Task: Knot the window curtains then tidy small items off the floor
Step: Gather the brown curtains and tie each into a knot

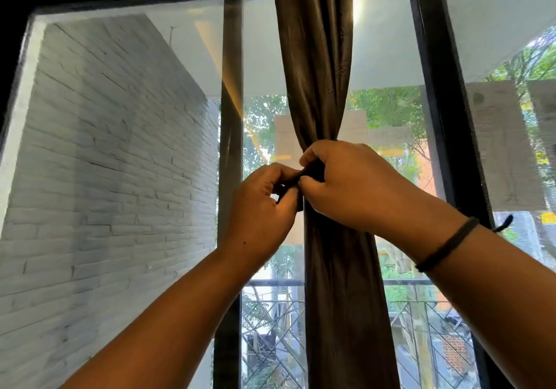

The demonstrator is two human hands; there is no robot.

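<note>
At the far left, beyond the glass, stands a white brick wall point(99, 160), and a dark window frame point(230, 117) post rises just right of it. Neither matters to the tying, but the post sits close behind the work.

The left hand point(261, 208) comes next. Its fingers are curled and pinch the free end of a dark tie strap point(296, 179), which runs across to the other hand. The right hand point(346, 184), with a black wristband point(448, 244) on its wrist, is curled over the cinched waist of the brown curtain point(316, 72), and its fingertips close on the same strap where it meets the fabric. The curtain hangs in 1 gathered bundle in front of the middle of the window, pinched narrow at the hands and flaring above and below.

The knot itself is hidden under the right hand, so whether it is formed yet cannot be told.

The likely failures from here:
- The strap end is short and slick-looking, so it could slip from the left pinch if it is pulled before the loop is set.
- If the right hand eases off the waist early, the gathered folds would probably spread and the tie would sit slack.
- A loose tie could slide down the smooth fabric.

At the far right, a mesh screen point(511, 117) covers the next pane.
</note>
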